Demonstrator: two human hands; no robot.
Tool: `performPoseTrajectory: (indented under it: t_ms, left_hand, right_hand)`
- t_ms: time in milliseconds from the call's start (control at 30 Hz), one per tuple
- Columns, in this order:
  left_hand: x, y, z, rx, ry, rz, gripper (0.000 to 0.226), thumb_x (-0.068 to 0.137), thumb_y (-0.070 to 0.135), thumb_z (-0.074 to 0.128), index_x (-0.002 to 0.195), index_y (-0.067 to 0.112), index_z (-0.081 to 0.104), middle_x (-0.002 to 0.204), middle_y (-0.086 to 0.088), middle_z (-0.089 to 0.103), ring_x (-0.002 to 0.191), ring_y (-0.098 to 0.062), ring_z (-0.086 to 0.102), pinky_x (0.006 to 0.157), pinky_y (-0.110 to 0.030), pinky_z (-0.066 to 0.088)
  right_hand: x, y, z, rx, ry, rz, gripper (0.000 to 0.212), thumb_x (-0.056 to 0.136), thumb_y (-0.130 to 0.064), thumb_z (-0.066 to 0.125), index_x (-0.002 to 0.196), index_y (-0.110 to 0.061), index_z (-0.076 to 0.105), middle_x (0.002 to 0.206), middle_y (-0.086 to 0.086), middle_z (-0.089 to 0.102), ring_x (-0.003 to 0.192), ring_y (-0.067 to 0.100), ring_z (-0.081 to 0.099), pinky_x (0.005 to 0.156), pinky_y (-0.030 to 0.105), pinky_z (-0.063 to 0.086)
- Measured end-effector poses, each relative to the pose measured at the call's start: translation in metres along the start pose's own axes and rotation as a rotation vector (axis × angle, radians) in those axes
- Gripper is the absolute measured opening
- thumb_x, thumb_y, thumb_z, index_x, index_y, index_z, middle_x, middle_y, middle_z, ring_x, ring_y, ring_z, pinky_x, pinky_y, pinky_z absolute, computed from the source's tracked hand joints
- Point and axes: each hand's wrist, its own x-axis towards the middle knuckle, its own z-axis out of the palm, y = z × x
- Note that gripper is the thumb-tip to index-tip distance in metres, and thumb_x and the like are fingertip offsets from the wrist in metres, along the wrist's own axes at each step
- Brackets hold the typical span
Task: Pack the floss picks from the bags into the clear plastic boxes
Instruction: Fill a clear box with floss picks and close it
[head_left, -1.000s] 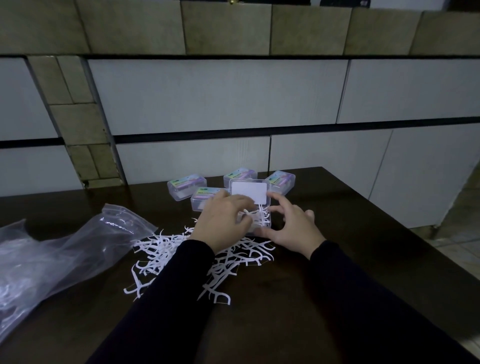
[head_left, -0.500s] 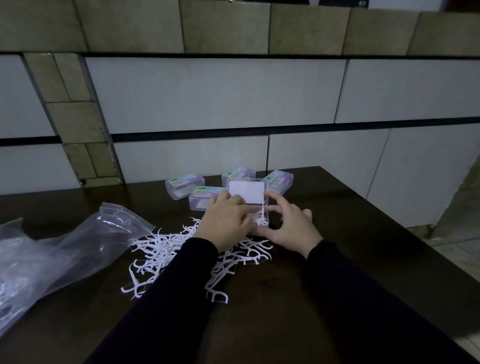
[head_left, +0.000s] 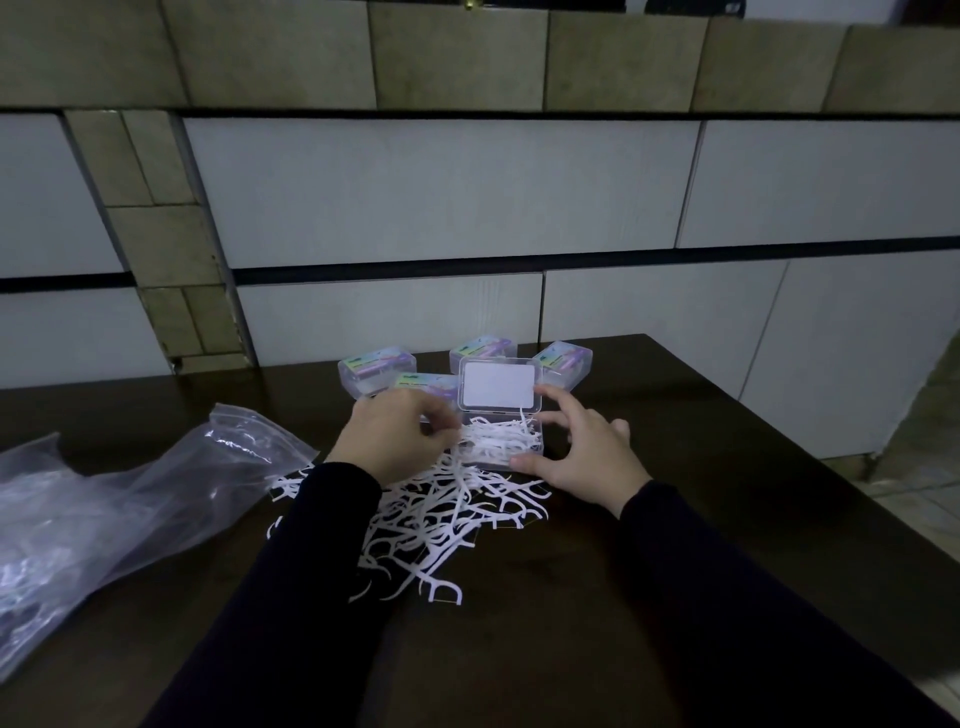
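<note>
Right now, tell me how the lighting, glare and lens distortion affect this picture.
Head view: dim overall, so the dark table and sleeves swallow detail; the white floss picks stand out sharply. Soft glare streaks the plastic bag. Wide-angle lens bows the wall tile lines. The left hand is slightly motion-blurred; its grip cannot be read. The open box is clear enough.

From my feed I see a dark wooden table (head_left: 675, 519) carrying a loose heap of white floss picks (head_left: 441, 514) near its middle, with an open clear box (head_left: 501, 441) (lid raised) at the heap's far edge. Four closed boxes (head_left: 376, 370) sit behind, and a crumpled clear bag (head_left: 130, 499) lies left.
</note>
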Motion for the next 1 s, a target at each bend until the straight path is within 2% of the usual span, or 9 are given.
performPoseTrajectory:
  t_ms: [100,233,367,500,633,767,900,1000]
  left_hand:
    - [0.0,0.001,0.002,-0.015,0.035,-0.016,0.011,0.09,0.026,0.063,0.09,0.033,0.072,0.086,0.021,0.062,0.085,-0.001,0.058,0.091,-0.03,0.05]
    - [0.003,0.005,0.004,0.013,0.085,-0.009,0.014,0.093,0.02,0.06,0.096,0.028,0.072,0.101,0.011,0.069,0.091,-0.006,0.058,0.088,-0.027,0.047]
    - [0.004,0.007,0.0,0.006,0.205,0.025,0.016,0.093,0.017,0.059,0.096,0.025,0.073,0.099,0.008,0.07,0.092,-0.007,0.058,0.084,-0.022,0.044]
    - [0.003,0.021,0.013,0.04,0.184,0.076,0.016,0.093,0.022,0.058,0.1,0.028,0.072,0.099,0.011,0.069,0.089,-0.004,0.055,0.087,-0.025,0.045]
    - [0.005,0.022,0.027,0.093,0.167,0.125,0.018,0.093,0.027,0.059,0.105,0.029,0.072,0.104,0.008,0.07,0.097,-0.011,0.055,0.088,-0.034,0.046]
    - [0.003,0.024,0.028,0.064,0.252,0.178,0.023,0.096,0.024,0.054,0.114,0.026,0.067,0.117,0.009,0.065,0.106,-0.01,0.048,0.092,-0.027,0.038]
    - [0.002,0.037,0.029,0.052,0.147,0.33,0.029,0.097,0.025,0.05,0.122,0.03,0.064,0.125,0.015,0.061,0.099,-0.007,0.042,0.085,-0.023,0.035]
    - [0.004,0.035,0.033,0.178,0.07,0.304,0.031,0.097,0.03,0.045,0.12,0.032,0.065,0.124,0.017,0.062,0.093,-0.008,0.035,0.079,-0.025,0.031]
  right_hand:
    - [0.0,0.0,0.0,-0.004,-0.003,-0.001,0.087,0.073,-0.066,0.067,0.143,-0.04,0.023,0.134,-0.018,0.054,0.123,0.013,0.045,0.101,0.041,0.024]
    - [0.001,0.0,0.0,-0.002,0.0,0.001,0.088,0.073,-0.066,0.067,0.143,-0.04,0.022,0.134,-0.017,0.054,0.126,0.014,0.042,0.099,0.041,0.023]
    - [0.001,0.0,0.0,0.001,-0.011,0.003,0.088,0.072,-0.067,0.067,0.143,-0.04,0.022,0.135,-0.017,0.053,0.129,0.014,0.041,0.101,0.041,0.022]
    - [0.001,-0.001,-0.001,0.0,-0.01,0.007,0.086,0.074,-0.064,0.068,0.143,-0.04,0.022,0.136,-0.016,0.053,0.13,0.014,0.04,0.103,0.042,0.021]
    - [0.0,-0.001,0.0,0.002,-0.001,0.004,0.086,0.073,-0.064,0.068,0.143,-0.041,0.023,0.135,-0.016,0.054,0.127,0.014,0.042,0.103,0.042,0.023]
    - [0.0,-0.001,0.0,-0.002,-0.004,0.004,0.086,0.074,-0.064,0.068,0.143,-0.04,0.023,0.135,-0.016,0.053,0.128,0.014,0.042,0.103,0.042,0.023]
    - [-0.001,-0.002,0.0,0.003,0.0,-0.01,0.084,0.075,-0.067,0.064,0.143,-0.04,0.023,0.135,-0.016,0.053,0.13,0.014,0.04,0.103,0.043,0.022]
    - [-0.002,-0.001,0.0,0.013,0.01,-0.016,0.084,0.073,-0.07,0.063,0.142,-0.04,0.025,0.133,-0.017,0.055,0.127,0.012,0.042,0.1,0.04,0.023]
